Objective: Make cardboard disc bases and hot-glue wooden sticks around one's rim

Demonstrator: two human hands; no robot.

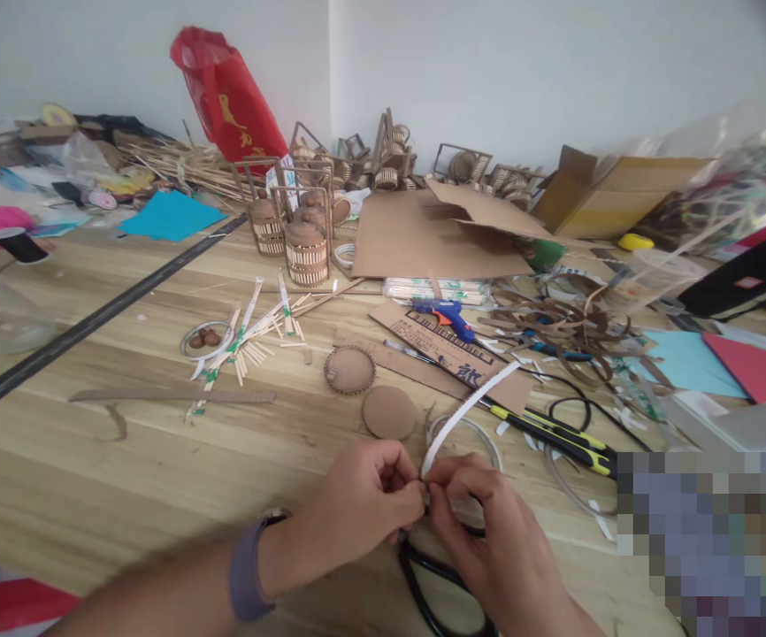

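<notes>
Hands meet at the lower middle of the frame, over a wooden table (124,478). The left hand (363,495) and the right hand (489,531) are touching at the fingertips, and both pinch the lower end of a white strip (466,411). The strip rises from the pinch up and to the right in a shallow curve, its far end free above a printed cardboard piece. A grey wristband (247,571) sits on the left wrist. Black scissors (432,575) lie under the hands, partly hidden. Just above the hands lie two discs (389,412) of cardboard, side by side. To their right lies a yellow-and-black knife (555,435), and further up a blue glue gun (449,314). Loose sticks (250,341) lie scattered at middle left. Small cardboard lanterns (307,249) stand upright above the sticks. A red bag (227,93) leans on the wall at upper left, with blue paper (171,215) below it.
</notes>
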